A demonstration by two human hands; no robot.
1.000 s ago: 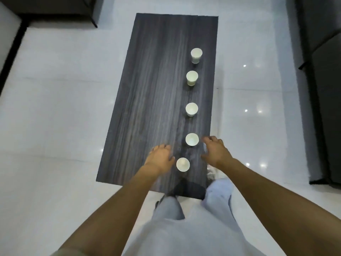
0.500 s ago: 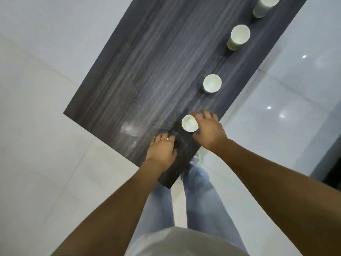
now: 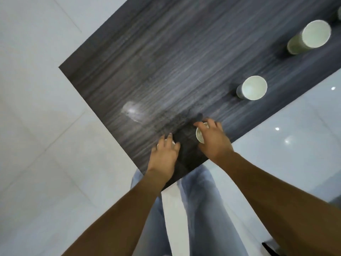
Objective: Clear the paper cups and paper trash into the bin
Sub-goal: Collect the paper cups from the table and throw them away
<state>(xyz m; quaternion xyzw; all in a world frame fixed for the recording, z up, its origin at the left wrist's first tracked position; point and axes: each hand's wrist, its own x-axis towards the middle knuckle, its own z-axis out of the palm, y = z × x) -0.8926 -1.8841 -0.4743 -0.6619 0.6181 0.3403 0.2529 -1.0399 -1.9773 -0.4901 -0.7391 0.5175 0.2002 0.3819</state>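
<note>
Pale glossy floor tiles [image 3: 36,126] surround a dark wood-grain table [image 3: 166,61], which runs diagonally from the lower middle of the view toward the upper right. A bright reflection sits on the tabletop near its left edge.

At the table's near corner, the person's left hand [image 3: 163,156] is laid palm-down over a paper cup [image 3: 173,142], fingers curled around it; only slivers of its white rim show beside the fingers, so the cup appears grasped from above. Just to the right, with a strip of dark tabletop between them, the right hand [image 3: 215,140] wraps a second paper cup [image 3: 199,134] from its right side, the thumb crossing over the open rim and the white inside partly visible.

Further right along the table's far edge stands a third cup [image 3: 253,87], upright and open, well apart from the hands. Beyond it, near the upper right corner, a fourth cup [image 3: 311,35] stands upright too, and the edge of another object is cut off by the picture's border.

Below the table, light blue jeans [image 3: 199,209] show between the two bare forearms.
</note>
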